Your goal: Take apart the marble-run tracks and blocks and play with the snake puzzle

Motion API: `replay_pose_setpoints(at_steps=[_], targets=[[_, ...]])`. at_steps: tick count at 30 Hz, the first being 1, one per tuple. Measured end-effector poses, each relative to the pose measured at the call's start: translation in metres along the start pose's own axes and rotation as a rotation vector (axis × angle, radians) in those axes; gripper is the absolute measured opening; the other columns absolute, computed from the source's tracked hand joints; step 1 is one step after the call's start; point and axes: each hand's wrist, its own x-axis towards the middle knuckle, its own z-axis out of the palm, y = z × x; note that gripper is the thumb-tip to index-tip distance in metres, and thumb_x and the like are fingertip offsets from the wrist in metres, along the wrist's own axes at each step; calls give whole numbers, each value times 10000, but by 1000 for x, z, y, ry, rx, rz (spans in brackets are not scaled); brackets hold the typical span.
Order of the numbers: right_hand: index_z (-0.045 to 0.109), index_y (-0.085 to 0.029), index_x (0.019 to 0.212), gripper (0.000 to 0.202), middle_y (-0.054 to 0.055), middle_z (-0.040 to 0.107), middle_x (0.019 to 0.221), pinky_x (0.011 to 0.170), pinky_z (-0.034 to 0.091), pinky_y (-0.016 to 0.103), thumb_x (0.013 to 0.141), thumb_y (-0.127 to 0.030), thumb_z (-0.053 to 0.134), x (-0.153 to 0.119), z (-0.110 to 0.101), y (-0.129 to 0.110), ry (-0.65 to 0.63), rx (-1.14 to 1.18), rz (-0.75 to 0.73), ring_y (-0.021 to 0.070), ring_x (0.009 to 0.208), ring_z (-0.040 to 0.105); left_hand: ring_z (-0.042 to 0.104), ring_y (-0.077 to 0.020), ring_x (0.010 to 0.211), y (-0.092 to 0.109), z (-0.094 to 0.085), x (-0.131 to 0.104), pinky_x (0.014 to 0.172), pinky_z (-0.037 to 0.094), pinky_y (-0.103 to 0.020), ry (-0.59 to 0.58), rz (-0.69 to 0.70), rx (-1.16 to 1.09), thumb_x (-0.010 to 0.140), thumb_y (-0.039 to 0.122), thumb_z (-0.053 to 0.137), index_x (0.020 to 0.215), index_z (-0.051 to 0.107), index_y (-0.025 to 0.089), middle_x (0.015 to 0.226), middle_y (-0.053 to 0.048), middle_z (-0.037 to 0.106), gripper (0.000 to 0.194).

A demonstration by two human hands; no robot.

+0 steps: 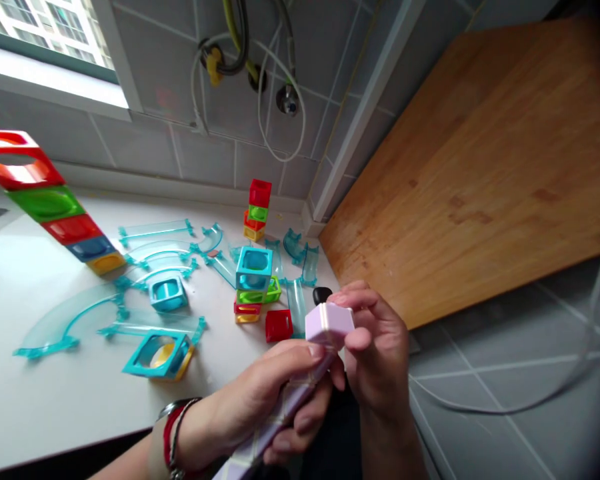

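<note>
My left hand (255, 383) is wrapped round a long lavender stick of linked segments (277, 417) with pale seams, its thumb lying along the upper end. The stick runs from the bottom edge up to a wider, angled end piece (325, 325). My right hand (383, 357) grips that end piece between thumb and fingers. Just behind it sits a small black object (323, 294), partly hidden. Closest to my hands on the white counter stand a red block (279, 325) and a stack topped by a turquoise block (255, 267).
Turquoise clear track pieces (155, 322) spread over the white counter (10, 407). A tall leaning-looking block tower (55, 210) stands left, a smaller one (258, 210) at the back. Turquoise blocks (167, 293) lie between. A wooden board (480, 167) leans at the right; hoses (237, 40) hang on the tiled wall.
</note>
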Motion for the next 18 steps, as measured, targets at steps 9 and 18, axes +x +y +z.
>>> replay_pose_setpoints(at_steps=[9, 18], targets=[[676, -230, 864, 384, -35, 512, 788, 557, 390, 244, 770, -549, 870, -5, 7, 13, 54, -21, 22, 126, 636, 476, 401, -74, 360, -8, -14, -4, 327, 385, -142, -117, -43, -70, 989, 524, 478, 988, 611, 160, 570, 47, 499, 387], [634, -231, 869, 401, -5, 517, 865, 592, 428, 246, 793, -573, 829, -9, 13, 13, 115, -66, 6, 159, 716, 509, 356, -92, 327, -14, -17, 4, 328, 254, -195, -72, -42, 5, 888, 638, 553, 891, 617, 154, 495, 44, 496, 488]])
